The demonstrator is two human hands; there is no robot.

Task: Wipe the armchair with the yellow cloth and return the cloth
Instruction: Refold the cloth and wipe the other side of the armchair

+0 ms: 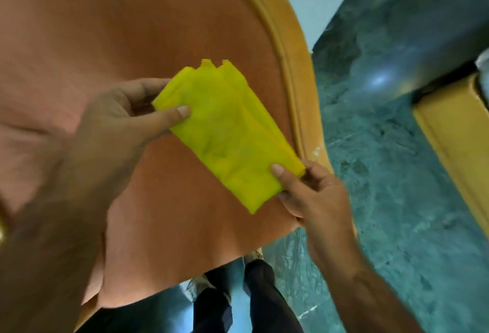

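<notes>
Nearest, at the bottom, the person's dark trouser legs (254, 303) stand on the green marble floor (397, 173). Above them the right hand (315, 195) pinches the near right corner of the folded yellow cloth (225, 131), thumb on top, while the left hand (119, 123) pinches its far left end the same way. Held between both hands, the cloth stays flat and folded, likely to give a neat pad for wiping. Behind it lies the armchair (132, 28), orange upholstery edged by a wooden frame (293, 68).
</notes>
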